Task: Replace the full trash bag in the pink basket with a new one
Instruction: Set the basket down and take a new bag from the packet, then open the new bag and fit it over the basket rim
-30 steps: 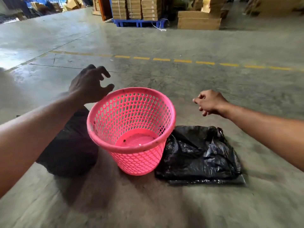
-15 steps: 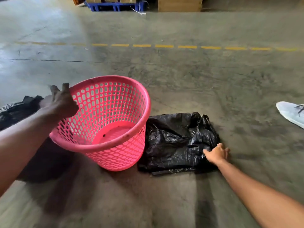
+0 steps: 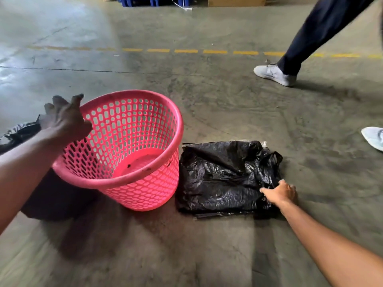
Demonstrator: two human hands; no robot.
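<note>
Both sides crowd the pink basket point(image 3: 132, 154); bare floor point(image 3: 207, 90) beyond.

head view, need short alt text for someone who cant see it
An empty pink basket stands tilted on a concrete floor, the left hand at its rim. The right hand rests on a flat pile of black trash bags beside it; someone's leg passes behind.
</note>
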